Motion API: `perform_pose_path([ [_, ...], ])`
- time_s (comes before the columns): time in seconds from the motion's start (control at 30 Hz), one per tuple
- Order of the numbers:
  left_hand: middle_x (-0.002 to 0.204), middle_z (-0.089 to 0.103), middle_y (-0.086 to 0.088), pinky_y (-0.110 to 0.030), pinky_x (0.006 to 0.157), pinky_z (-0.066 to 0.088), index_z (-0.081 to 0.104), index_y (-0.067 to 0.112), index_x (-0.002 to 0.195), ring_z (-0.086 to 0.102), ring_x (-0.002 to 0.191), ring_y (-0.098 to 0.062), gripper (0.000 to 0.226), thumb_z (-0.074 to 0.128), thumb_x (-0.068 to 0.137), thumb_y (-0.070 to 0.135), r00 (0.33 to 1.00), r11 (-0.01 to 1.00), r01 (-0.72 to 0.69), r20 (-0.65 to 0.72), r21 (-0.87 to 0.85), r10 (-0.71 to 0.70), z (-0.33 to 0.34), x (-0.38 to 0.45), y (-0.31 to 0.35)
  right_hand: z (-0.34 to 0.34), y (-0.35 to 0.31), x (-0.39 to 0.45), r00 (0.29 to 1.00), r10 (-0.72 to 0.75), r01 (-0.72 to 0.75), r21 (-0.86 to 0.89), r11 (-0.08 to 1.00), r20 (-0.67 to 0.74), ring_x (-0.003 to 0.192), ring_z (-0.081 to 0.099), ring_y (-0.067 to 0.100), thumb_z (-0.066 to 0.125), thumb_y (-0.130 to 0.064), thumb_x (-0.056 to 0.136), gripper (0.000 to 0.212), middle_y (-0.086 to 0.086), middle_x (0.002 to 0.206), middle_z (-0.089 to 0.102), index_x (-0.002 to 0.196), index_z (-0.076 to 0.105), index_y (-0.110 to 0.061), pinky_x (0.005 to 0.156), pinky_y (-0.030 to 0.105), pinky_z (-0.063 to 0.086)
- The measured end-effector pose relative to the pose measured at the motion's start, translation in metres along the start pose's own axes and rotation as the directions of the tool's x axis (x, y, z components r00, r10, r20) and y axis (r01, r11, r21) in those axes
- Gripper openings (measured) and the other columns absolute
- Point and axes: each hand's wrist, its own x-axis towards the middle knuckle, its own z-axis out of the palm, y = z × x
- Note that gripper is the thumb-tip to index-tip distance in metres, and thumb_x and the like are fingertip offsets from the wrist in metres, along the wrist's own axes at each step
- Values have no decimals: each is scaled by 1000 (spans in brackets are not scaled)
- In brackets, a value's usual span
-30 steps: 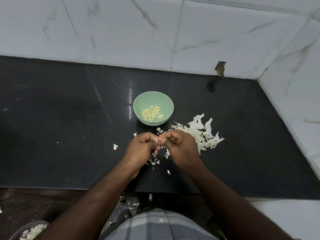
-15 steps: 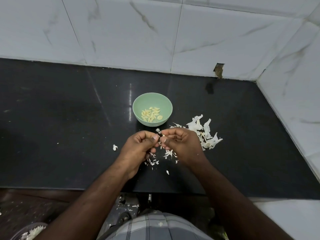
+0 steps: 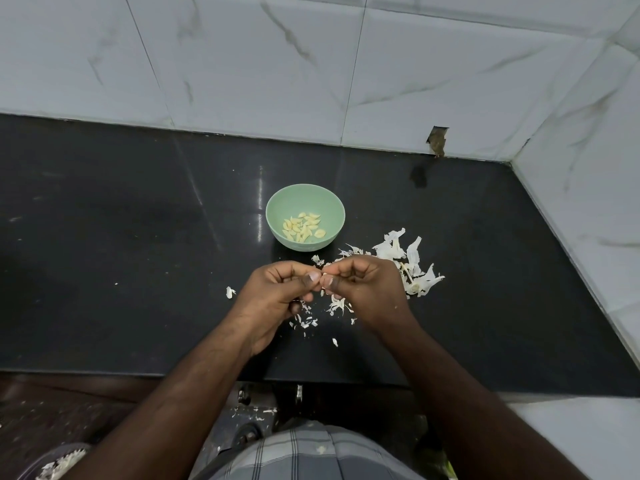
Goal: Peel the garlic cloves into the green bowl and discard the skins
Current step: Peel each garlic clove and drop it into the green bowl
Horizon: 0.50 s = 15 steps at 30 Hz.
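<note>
Step in hand: peeling a single clove. Left hand (image 3: 277, 289) and right hand (image 3: 363, 285) meet thumb to thumb just above the dark surface (image 3: 121, 254), on the near side of the green bowl (image 3: 277, 216). Fingers of both hands are curled in, and each grip is pinched on a small item held between the thumbs. The item is almost wholly hidden; judged to be a garlic clove with skin partly on, but this cannot be confirmed.

Next move, as judged: strip the last skin, let it drop, then carry the bare clove forward over the rim and release it. A short reach; a peeled clove may be slippery, so a firm pinch is called for until it is above the bowl.

Containers: the green bowl stands upright and holds a loose layer of pale yellow peeled cloves (image 3: 303, 226) on its bottom, well below the rim.

Skins are not yet discarded. A large pile of skins (image 3: 408, 265) lies on the surface right of the hands, near the bowl. Smaller flakes (image 3: 304, 320) lie under and between the hands, and one stray piece (image 3: 229, 292) lies to the left.
</note>
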Motion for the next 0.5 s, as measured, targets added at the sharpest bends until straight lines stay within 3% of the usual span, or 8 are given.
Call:
perform_pose_path([
  [0.13,76,69,-5,-20,54,38,76,13,83,55,63,-8,17,77,73,26,1000,1000,-6,-7,-1,6,0,0,-1,1,0,-2,1000,-15,15,48,999,-8,62,66,4,75,8,80,24,-4,66,73,75,73,-16,63,16,50],
  [0.3,73,65,-7,-19,52,38,75,6,92,53,62,-9,11,74,85,14,997,998,-52,-60,22,53,-1,2,-1,1,3,-3,1000,22,-23,83,996,9,68,67,12,71,8,83,23,3,75,75,89,77,-14,69,24,54],
  [0.5,76,69,-8,-19,55,40,78,6,97,56,67,-9,27,77,74,20,994,993,-110,-25,35,111,-2,0,0,1,5,0,996,4,4,81,997,-93,70,65,17,82,7,73,24,4,72,70,77,69,-14,69,26,56],
])
